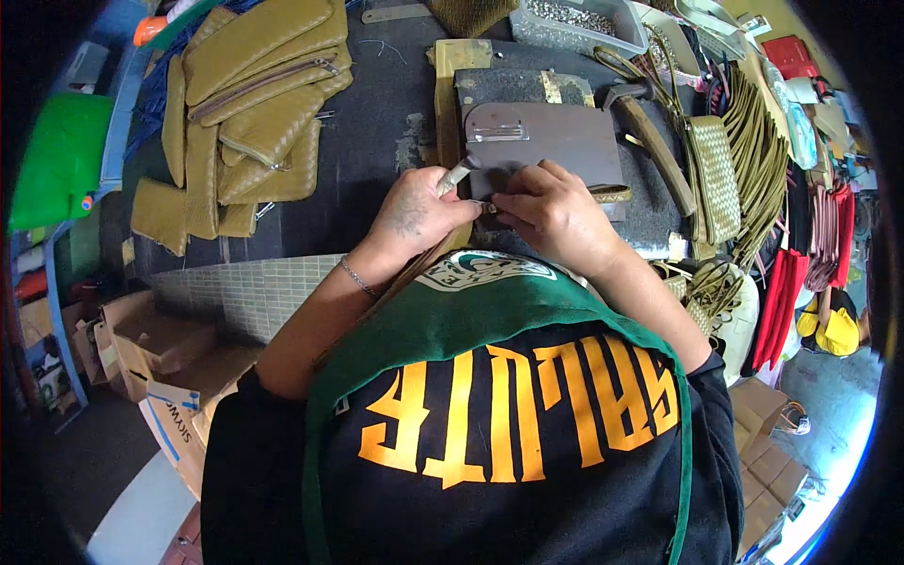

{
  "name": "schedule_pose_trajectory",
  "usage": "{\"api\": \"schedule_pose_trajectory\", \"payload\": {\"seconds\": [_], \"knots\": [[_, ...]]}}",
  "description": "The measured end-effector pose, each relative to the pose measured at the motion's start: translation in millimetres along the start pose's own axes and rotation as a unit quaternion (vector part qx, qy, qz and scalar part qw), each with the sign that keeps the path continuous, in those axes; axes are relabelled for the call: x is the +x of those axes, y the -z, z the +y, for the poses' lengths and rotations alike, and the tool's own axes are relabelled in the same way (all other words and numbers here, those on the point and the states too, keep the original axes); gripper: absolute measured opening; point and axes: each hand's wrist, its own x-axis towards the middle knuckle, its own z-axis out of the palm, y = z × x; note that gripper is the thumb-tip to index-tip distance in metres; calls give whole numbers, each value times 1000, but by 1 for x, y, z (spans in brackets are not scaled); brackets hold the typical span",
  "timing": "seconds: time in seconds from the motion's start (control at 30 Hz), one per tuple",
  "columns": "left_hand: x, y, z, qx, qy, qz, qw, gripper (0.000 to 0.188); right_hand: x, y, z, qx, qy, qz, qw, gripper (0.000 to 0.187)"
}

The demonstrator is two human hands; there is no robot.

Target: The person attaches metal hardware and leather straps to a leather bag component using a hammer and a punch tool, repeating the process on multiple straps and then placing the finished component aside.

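My left hand (419, 212) is closed, with a short pale stick-like tool (453, 179) gripped between thumb and fingers. Its thumb tip also meets a small metal fitting (488, 207) at the end of a strap. My right hand (563, 215) pinches the same spot from the other side, fingers curled. An olive strap (610, 193) shows past the right hand's knuckles. Both hands are over the near edge of a dark brown flat panel (556, 141), which carries a small clear piece with thin metal pins (497, 132). The fingertips partly hide the fitting.
A hammer (659, 155) lies right of the panel. Olive woven pouches (259, 113) with zips are piled at left. A clear tub of small metal parts (579, 24) stands at the back. Woven bags (716, 179) and many straps (758, 169) crowd the right.
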Motion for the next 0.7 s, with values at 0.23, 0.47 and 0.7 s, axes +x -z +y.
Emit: {"api": "schedule_pose_trajectory", "payload": {"seconds": [0.23, 0.47, 0.7], "knots": [[3, 1, -2, 8, 9, -13, 1000, 30, -1, -2, 0, -8, 2, 37, 999, 18], [1, -4, -2, 11, 6, 13, 1000, 31, -6, -16, -6, -24, 10, 92, 995, 17], [-8, -5, 9, 138, -77, 47, 986, 22, 1, -12, 6, 32, 68, 83, 994, 16]]}}
